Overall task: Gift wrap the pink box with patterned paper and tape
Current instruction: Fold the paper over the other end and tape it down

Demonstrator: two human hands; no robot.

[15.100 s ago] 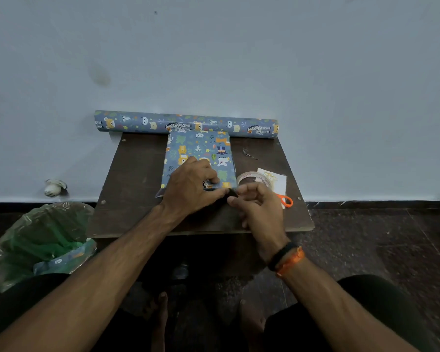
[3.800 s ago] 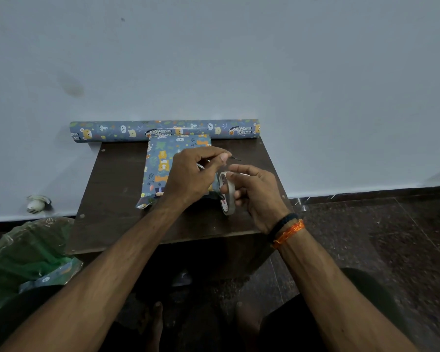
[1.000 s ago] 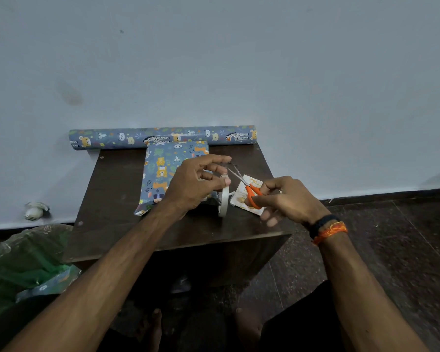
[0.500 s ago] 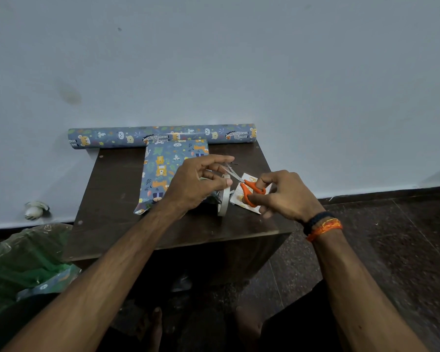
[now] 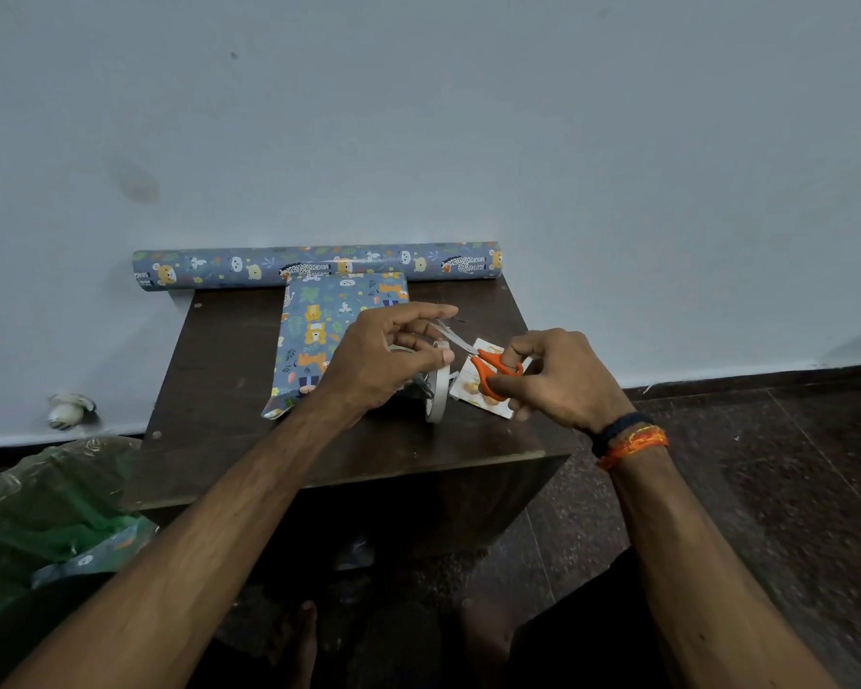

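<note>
From the head view, a dark wooden bench (image 5: 229, 390) is seen against a pale wall. The wrapped box (image 5: 319, 335), covered in blue animal-patterned paper, lies on the bench left of centre, its far end touching the paper roll (image 5: 314, 265) laid along the far edge. The near right part of the box is hidden by the left hand (image 5: 384, 363), whose grip is seen pinching a strip of tape between thumb and fingers, drawn from the tape roll (image 5: 438, 385) that stands on edge just right of the box. The orange-handled scissors (image 5: 488, 365) are held in the grip of the right hand (image 5: 557, 380), with the blades pointed left at the strip. A small printed card (image 5: 478, 397) lies beneath the scissors. A green bag (image 5: 36, 509) is seen on the floor at the near left
</note>
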